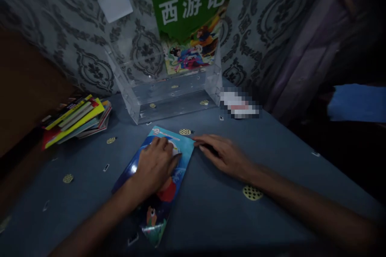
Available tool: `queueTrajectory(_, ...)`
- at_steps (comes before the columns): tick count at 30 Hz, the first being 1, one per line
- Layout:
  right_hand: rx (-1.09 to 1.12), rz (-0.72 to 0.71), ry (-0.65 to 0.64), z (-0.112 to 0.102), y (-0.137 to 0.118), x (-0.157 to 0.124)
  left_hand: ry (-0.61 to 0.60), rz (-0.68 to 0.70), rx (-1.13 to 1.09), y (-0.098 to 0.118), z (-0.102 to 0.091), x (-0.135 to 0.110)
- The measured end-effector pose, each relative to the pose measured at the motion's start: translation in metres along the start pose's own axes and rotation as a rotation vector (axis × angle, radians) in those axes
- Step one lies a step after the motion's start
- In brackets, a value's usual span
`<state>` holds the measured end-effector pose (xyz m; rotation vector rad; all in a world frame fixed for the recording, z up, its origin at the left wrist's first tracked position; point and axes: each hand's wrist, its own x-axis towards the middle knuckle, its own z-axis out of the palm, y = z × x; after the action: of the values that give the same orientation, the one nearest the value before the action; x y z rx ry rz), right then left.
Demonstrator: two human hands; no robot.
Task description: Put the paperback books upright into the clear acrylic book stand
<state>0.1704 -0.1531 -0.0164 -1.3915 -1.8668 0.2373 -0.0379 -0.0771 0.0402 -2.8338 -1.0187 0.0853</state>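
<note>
A blue picture book (pixel 169 190) with a glossy illustrated cover lies slantwise on the table. My left hand (pixel 157 164) rests on top of its cover, fingers bent downward and thumb held apart, hiding part of the picture. At the book's upper right corner, my right hand (pixel 223 154) has thumb and fingertips brought together on the corner. Just behind the book stands a clear acrylic rack (pixel 177 110). A green book (pixel 193 24) with white Chinese characters and cartoon figures stands upright in the rack's back tier.
Several thin books (pixel 78 122) are stacked at the left. A blurred-out white item (pixel 239 103) lies right of the rack. The table (pixel 211 217) has a blue-grey cover with pineapple prints. Patterned wallpaper rises behind, with a white wall plate (pixel 116 6). A curtain hangs at right.
</note>
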Motion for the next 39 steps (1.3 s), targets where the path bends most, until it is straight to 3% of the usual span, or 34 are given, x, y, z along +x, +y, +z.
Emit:
queueTrajectory(4, -0.056, 0.012, -0.035, 0.007, -0.005, -0.008, -0.017, -0.153, -0.058, -0.042, 0.008, -0.011)
queueTrajectory(7, -0.121, 0.028, -0.106, 0.017, -0.007, -0.007, -0.038, -0.186, -0.098, -0.055, 0.017, -0.022)
queueTrajectory(11, -0.150, 0.020, -0.179, 0.028, -0.005, 0.019, 0.006, -0.229, -0.054, -0.060, 0.026, -0.030)
queueTrajectory(15, -0.122, -0.011, -0.212, 0.035, -0.005, 0.053, 0.091, -0.257, -0.085, -0.079, 0.036, -0.030)
queueTrajectory(21, 0.007, -0.011, -0.128, 0.038, 0.012, 0.070, 0.107, -0.206, -0.028, -0.097, 0.043, -0.018)
queueTrajectory(24, 0.028, -0.017, -0.116, 0.038, 0.020, 0.070, 0.145, -0.095, -0.011, -0.091, 0.045, -0.004)
queueTrajectory(31, -0.111, -0.011, -0.184, 0.042, 0.020, 0.073, 0.188, 0.132, -0.224, -0.075, 0.047, 0.031)
queueTrajectory(35, -0.256, -0.020, -0.216, 0.044, 0.015, 0.070, 0.180, 0.133, -0.320, -0.092, 0.051, 0.030)
queueTrajectory(39, -0.358, -0.012, -0.228, 0.045, 0.011, 0.065, 0.187, 0.022, -0.364, -0.120, 0.061, 0.012)
